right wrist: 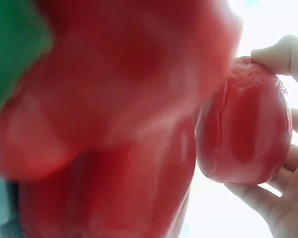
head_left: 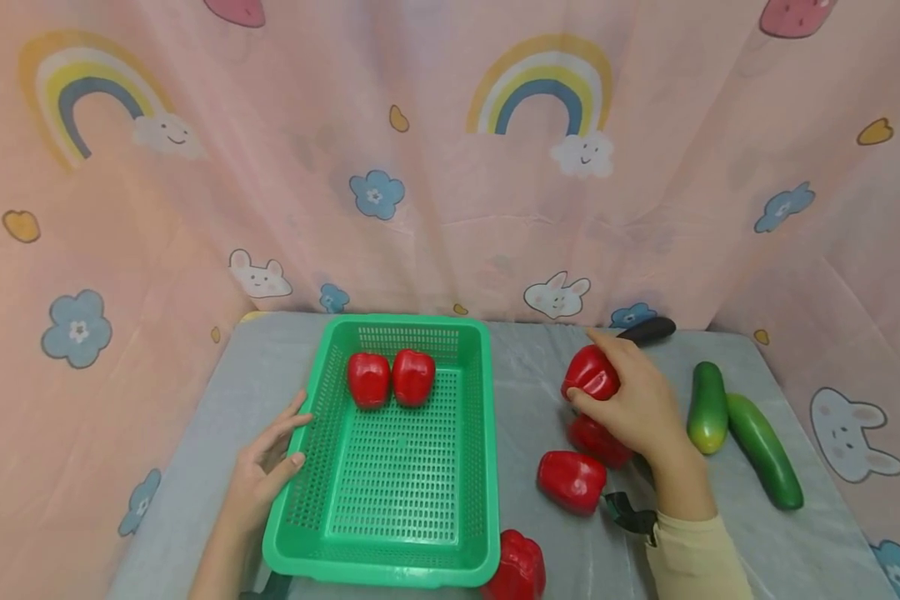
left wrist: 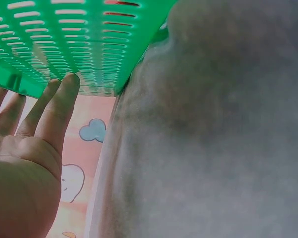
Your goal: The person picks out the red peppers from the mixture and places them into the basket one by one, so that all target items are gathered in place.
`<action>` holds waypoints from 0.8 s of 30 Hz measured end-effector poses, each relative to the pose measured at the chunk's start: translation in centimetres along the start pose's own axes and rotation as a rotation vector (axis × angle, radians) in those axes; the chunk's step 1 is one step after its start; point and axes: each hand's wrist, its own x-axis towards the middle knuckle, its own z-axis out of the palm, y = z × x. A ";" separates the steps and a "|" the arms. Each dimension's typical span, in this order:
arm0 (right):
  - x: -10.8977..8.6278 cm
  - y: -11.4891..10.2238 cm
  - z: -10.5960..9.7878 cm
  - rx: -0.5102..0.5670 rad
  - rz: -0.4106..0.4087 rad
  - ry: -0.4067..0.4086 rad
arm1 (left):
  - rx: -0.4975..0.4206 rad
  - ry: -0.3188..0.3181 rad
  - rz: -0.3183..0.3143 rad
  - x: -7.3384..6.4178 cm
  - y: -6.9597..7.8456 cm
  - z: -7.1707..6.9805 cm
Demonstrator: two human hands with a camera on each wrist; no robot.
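My right hand grips a red bell pepper between thumb and fingers; the right wrist view shows this bell pepper from the side. Below it on the table lie two more red peppers, one partly under the hand and one nearer the front. My left hand is at the left side of a green plastic basket, fingers extended. In the left wrist view, its fingertips reach the slotted basket wall. Two red bell peppers stand side by side inside the basket, toward its back.
Another red pepper lies by the basket's front right corner. A dark eggplant is behind the right hand. Two green cucumber-like vegetables lie at the right. A patterned pink curtain hangs behind the grey-covered table.
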 end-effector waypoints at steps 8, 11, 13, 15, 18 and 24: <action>0.4 -1.0 0.8 0.014 -0.064 0.017 | 0.000 -0.008 0.016 0.0 -0.2 -0.1; 0.6 -1.3 1.0 0.013 -0.089 0.026 | 0.002 -0.009 0.017 0.0 -0.2 -0.1; 0.6 -1.6 1.0 0.012 -0.102 0.024 | -0.003 -0.011 0.013 0.0 -0.2 0.0; 0.7 -1.9 0.9 0.017 -0.111 0.021 | -0.006 -0.011 0.011 0.0 -0.1 0.0; 0.7 -2.5 0.8 0.023 -0.126 0.021 | -0.013 -0.013 0.010 0.0 0.0 0.0; 0.8 -3.1 0.4 0.028 -0.166 0.036 | -0.011 -0.010 0.008 0.0 0.1 0.0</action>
